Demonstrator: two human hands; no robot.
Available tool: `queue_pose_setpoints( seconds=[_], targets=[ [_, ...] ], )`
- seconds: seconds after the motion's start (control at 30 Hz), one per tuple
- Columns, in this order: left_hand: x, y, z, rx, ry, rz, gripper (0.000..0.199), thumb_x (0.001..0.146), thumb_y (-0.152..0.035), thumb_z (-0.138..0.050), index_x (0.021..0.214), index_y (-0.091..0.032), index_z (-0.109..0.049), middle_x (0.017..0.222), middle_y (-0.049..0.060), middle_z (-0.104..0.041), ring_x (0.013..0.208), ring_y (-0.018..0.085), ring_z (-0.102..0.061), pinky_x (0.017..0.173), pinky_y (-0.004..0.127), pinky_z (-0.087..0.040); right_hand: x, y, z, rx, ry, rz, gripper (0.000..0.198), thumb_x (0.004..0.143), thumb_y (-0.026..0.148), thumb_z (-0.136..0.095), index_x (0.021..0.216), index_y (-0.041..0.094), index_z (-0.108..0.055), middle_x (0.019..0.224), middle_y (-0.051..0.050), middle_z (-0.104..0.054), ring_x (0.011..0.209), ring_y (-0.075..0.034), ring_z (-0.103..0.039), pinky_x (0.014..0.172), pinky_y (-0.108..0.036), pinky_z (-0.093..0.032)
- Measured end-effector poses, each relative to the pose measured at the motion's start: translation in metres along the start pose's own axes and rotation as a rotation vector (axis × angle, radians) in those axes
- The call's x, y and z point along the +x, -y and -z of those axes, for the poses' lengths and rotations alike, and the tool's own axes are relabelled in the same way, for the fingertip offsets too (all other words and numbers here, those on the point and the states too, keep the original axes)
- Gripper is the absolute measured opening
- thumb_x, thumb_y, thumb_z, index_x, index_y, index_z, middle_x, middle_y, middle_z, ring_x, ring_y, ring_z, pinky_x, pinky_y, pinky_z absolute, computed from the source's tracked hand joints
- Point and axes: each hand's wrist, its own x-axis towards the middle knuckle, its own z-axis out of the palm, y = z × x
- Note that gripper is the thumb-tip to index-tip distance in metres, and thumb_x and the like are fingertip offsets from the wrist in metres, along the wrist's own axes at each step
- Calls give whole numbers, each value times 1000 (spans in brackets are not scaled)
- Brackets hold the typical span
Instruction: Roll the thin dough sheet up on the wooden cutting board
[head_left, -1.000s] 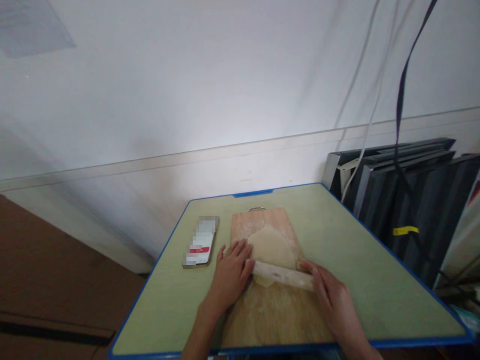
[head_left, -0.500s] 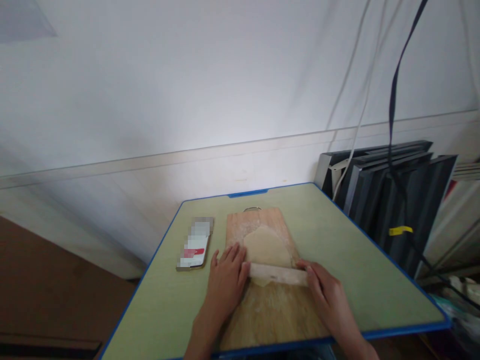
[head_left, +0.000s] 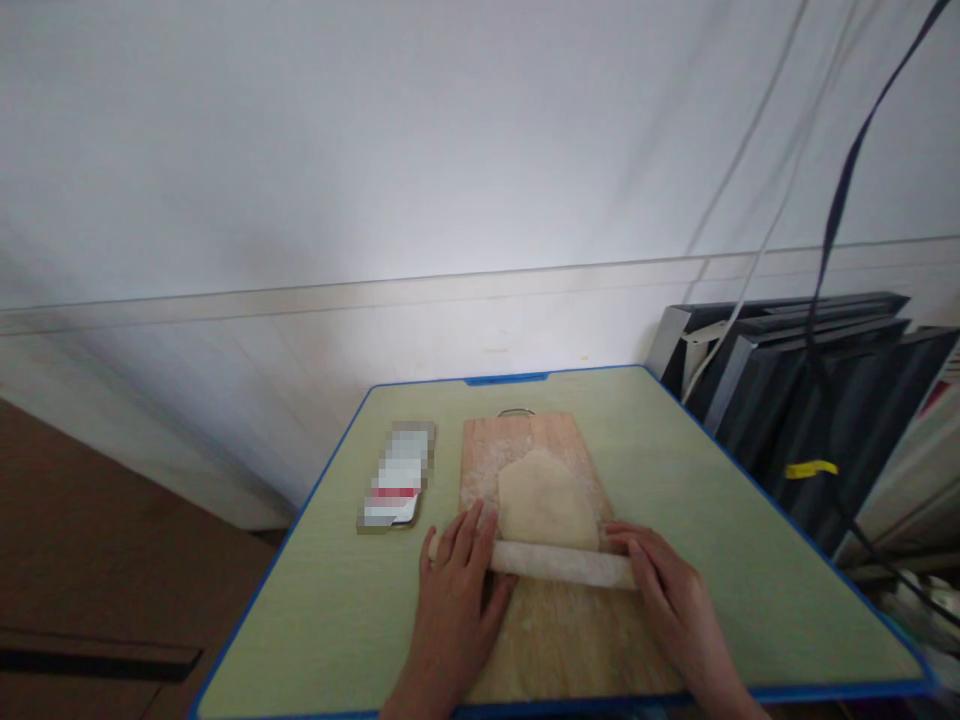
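Observation:
A pale, floured rolling pin [head_left: 562, 563] lies crosswise on a wooden cutting board [head_left: 570, 640]. My left hand [head_left: 459, 590] covers its left part, fingers over the top and thumb on the near side; a bit of the pin's end shows past the fingers. At the other end, my right hand [head_left: 667, 585] is closed around the pin with its fingertips near the board's right edge. A flat sheet of dough [head_left: 546, 497] with an uneven outline spreads on the board just beyond the pin. Loose flour dusts the wood around it.
The board rests on a light green table [head_left: 322, 610] with blue edging. A phone [head_left: 397, 475], its screen blurred out, lies left of the board. Dark panels [head_left: 810, 400] lean upright beyond the table's right edge, with a dark cable [head_left: 844, 190] hanging before them. A white wall [head_left: 450, 150] stands behind.
The rolling pin and both hands have come slightly nearer to me, and more of the dough shows. My left hand has shifted further over the pin. The camera view has turned a little left.

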Motion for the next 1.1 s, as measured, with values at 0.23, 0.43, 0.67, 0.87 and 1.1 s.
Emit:
queue_pose_setpoints(
  seconds=[0.23,0.43,0.67,0.87,1.1],
  targets=[
    [1,7,-2,-180,-27,9,45,79,-28,-55,123,-26,-49,126,6,-54,115,25,-47,99,51,-32,2,-2,1,-47,-29,-49,29,86,36,-39,93,21,-63,89,-5,-69,83,-18,-64,71,-27,-51],
    [-2,9,-1,-259,-44,31,34,78,-30,-58,112,-25,-56,113,5,-61,106,24,-52,96,50,-35,3,-2,1,-29,-37,-70,31,87,36,-38,90,20,-65,90,-6,-69,87,-19,-63,76,-27,-50],
    [-1,10,-1,-297,-63,33,33,77,-29,-59,109,-24,-56,111,6,-61,105,25,-51,95,51,-37,2,-3,1,-1,-25,-107,32,87,36,-37,92,20,-64,93,-6,-68,89,-18,-62,79,-28,-49],
    [1,12,-3,-312,-80,20,33,76,-29,-60,108,-24,-58,110,6,-61,104,25,-51,93,51,-39,0,-5,-1,71,-7,-100,30,88,34,-38,91,19,-63,94,-7,-67,93,-19,-61,81,-28,-48],
    [3,10,3,-329,-92,31,30,76,-31,-60,104,-23,-60,106,7,-63,101,24,-53,90,47,-42,1,-7,-2,115,-8,-83,28,88,34,-38,91,20,-63,96,-8,-67,95,-20,-60,84,-31,-47]
  ],
)
